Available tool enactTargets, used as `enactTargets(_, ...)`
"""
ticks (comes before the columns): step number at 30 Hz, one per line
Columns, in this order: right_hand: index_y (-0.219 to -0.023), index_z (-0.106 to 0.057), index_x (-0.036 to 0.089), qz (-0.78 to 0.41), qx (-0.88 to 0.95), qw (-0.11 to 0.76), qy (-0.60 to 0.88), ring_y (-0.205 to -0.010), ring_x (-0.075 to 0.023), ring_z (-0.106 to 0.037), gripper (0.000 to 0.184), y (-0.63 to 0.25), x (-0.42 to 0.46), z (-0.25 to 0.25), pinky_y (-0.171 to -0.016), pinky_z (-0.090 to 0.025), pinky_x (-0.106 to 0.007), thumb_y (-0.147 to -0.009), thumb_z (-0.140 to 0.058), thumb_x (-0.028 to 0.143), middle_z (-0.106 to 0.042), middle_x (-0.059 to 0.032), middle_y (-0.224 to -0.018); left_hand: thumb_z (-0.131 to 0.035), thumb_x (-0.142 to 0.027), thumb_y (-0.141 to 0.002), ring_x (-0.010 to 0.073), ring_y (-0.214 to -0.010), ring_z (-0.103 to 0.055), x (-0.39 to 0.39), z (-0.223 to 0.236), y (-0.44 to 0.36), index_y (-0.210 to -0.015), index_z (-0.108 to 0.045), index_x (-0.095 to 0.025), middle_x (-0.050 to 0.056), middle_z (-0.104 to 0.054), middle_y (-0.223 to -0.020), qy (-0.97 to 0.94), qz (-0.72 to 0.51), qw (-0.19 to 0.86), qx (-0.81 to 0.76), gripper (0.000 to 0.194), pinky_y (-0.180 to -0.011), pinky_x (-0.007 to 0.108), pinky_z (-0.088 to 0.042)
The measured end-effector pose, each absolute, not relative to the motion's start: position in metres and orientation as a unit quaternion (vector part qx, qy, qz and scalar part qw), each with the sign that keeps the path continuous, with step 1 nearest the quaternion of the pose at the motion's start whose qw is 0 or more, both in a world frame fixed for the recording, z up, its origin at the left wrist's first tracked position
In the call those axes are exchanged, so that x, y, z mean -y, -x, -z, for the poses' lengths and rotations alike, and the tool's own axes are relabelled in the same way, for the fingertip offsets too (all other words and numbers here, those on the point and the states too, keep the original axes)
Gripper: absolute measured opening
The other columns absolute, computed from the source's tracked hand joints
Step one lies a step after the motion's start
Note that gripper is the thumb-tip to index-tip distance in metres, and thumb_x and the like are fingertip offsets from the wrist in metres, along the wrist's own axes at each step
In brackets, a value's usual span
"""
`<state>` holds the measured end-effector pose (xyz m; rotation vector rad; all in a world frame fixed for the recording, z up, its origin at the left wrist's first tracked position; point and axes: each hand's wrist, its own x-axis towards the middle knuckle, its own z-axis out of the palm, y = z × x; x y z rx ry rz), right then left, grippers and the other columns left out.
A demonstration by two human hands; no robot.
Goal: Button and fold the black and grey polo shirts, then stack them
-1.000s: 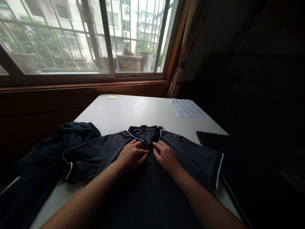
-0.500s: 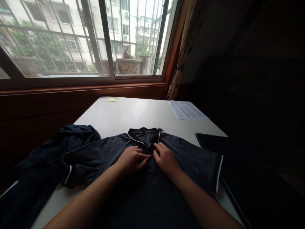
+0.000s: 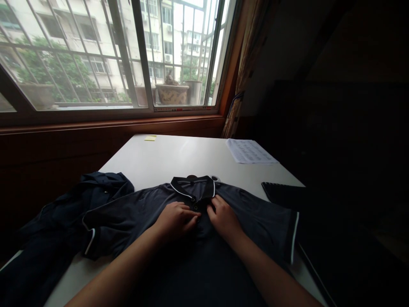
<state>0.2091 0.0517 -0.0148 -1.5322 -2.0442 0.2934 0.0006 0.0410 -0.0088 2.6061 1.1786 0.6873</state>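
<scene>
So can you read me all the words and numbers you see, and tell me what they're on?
None can be read.
White printed paper sheets: rows of print, too small to read.
Red-and-white strip along the metal window frame's bottom: markings too blurred to read.
Small yellow paper note: no writing I can make out.
Dark grey fabric polo shirt: no lettering visible.

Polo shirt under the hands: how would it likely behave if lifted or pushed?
The polo shirt would probably hang floppy: one sleeve lies in soft creases. Its collar may hold shape better, since it stands raised. Pushed, it would likely bunch, being spread across the table.
</scene>
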Motion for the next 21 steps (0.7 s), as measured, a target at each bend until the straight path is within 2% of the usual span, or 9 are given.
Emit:
enactTargets(10, -0.089, -0.061, 0.021, -0.125, 0.755, 0.310, 0.564, -0.090, -0.0207, -0.064, 0.015, -0.2095, -0.0541, 0.0184, -0.081, -0.047, -0.029, -0.089, -0.048, 0.014, -0.065, -0.0061, -0.093, -0.056, -0.033, -0.096, 0.0182, -0.074, -0.065, -0.0453, 0.0124, 0.0028, -0.110, -0.077, -0.032, 0.001, -0.074, -0.078, -0.860, -0.229, 0.087, -0.447, 0.025, -0.067, 0.029, -0.045)
enactTargets(13, -0.101, -0.059, 0.021, -0.144, 0.724, 0.376, 0.560, -0.093, -0.0209, -0.064, 0.015, -0.2113, -0.0543, 0.0205, -0.084, -0.048, -0.032, -0.089, -0.050, 0.018, -0.065, -0.0055, -0.098, -0.055, -0.032, -0.097, 0.0181, -0.078, -0.066, -0.0451, 0.0122, 0.0027, -0.110, -0.076, -0.031, 0.001, -0.074, -0.084, -0.861, -0.237, 0.106, -0.437, 0.025, -0.071, 0.029, -0.047)
enactTargets(16, -0.121, -0.051, 0.022, -0.160, 0.703, 0.423, 0.549, -0.084, -0.0189, -0.064, 0.032, -0.2124, -0.0525, 0.0213, -0.079, -0.051, -0.032, -0.089, -0.054, 0.025, -0.065, -0.0039, -0.099, -0.056, -0.025, -0.093, 0.0184, -0.081, -0.067, -0.0446, 0.0116, 0.0019, -0.105, -0.073, -0.027, 0.001, -0.073, -0.090, -0.855, -0.247, 0.113, -0.442, 0.021, -0.073, 0.030, -0.048)
enactTargets(19, -0.138, -0.046, 0.025, -0.172, 0.751, 0.369, 0.520, -0.073, -0.0168, -0.063, 0.047, -0.2109, -0.0500, 0.0193, -0.073, -0.051, -0.029, -0.091, -0.054, 0.024, -0.065, -0.0007, -0.091, -0.056, -0.016, -0.088, 0.0185, -0.082, -0.065, -0.0454, 0.0122, 0.0020, -0.100, -0.067, -0.022, 0.002, -0.069, -0.092, -0.836, -0.277, 0.116, -0.459, 0.018, -0.073, 0.029, -0.049)
enactTargets(21, -0.138, -0.051, 0.028, -0.166, 0.786, 0.312, 0.507, -0.079, -0.0179, -0.065, 0.046, -0.2091, -0.0490, 0.0168, -0.077, -0.051, -0.030, -0.092, -0.053, 0.021, -0.068, -0.0018, -0.094, -0.054, -0.014, -0.086, 0.0184, -0.083, -0.064, -0.0469, 0.0135, 0.0028, -0.105, -0.062, -0.022, 0.003, -0.066, -0.096, -0.821, -0.305, 0.118, -0.467, 0.022, -0.074, 0.029, -0.050)
